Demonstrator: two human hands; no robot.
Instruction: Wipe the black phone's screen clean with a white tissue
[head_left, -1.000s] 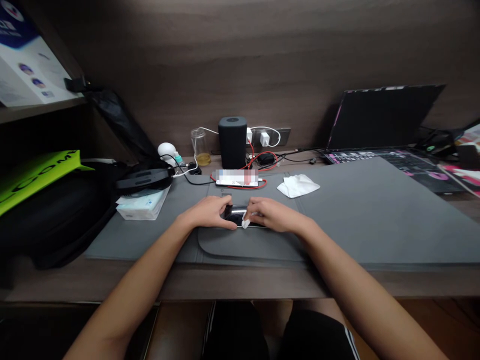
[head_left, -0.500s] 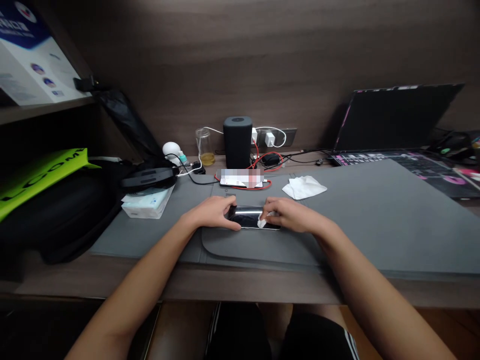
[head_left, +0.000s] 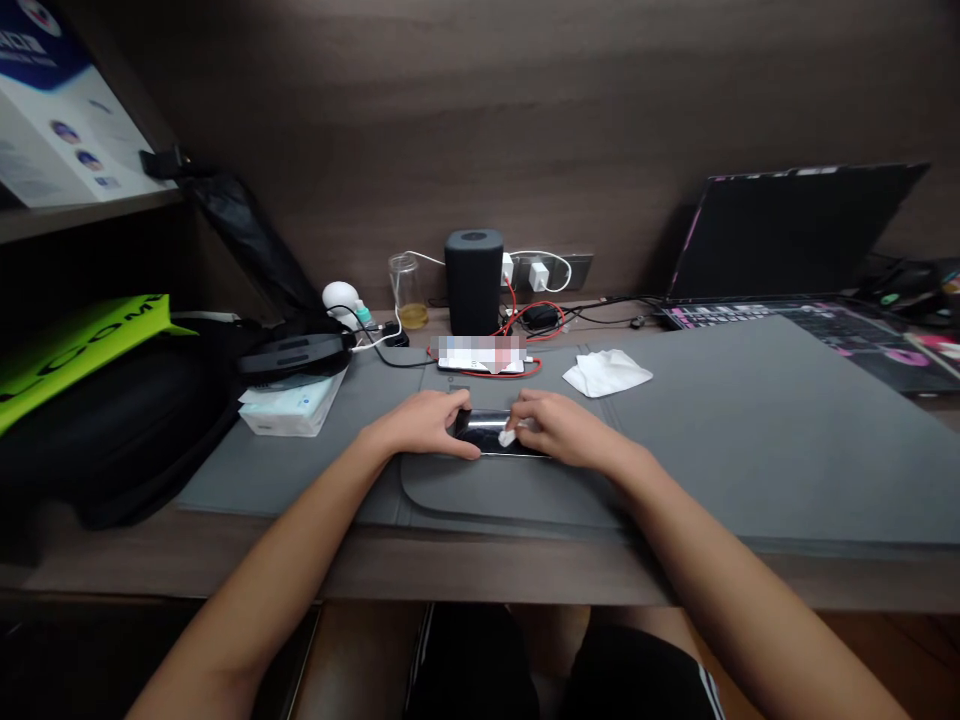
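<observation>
A smartphone (head_left: 480,424) with a dark, glossy screen lies flat and sideways on the grey desk mat. My left hand (head_left: 424,422) grips its left end, thumb along the near edge and fingers at the far edge. Pinched in the fingers of my right hand (head_left: 559,428) is a small white tissue (head_left: 507,437), pressed to the screen near the phone's middle. The right hand covers the phone's right end. Behind and to the right, a larger white tissue (head_left: 607,373) lies crumpled on the mat.
Beyond the phone lies another device (head_left: 480,358) with a red cable. A black speaker (head_left: 474,283), a glass jar (head_left: 409,295) and wall plugs stand behind. At left are a tissue pack (head_left: 292,407) and a black bag (head_left: 120,420); at right, an open laptop (head_left: 795,240).
My right hand has slid left across the phone's screen with the small tissue. The left hand keeps its hold on the phone. The camera view has shifted slightly.
</observation>
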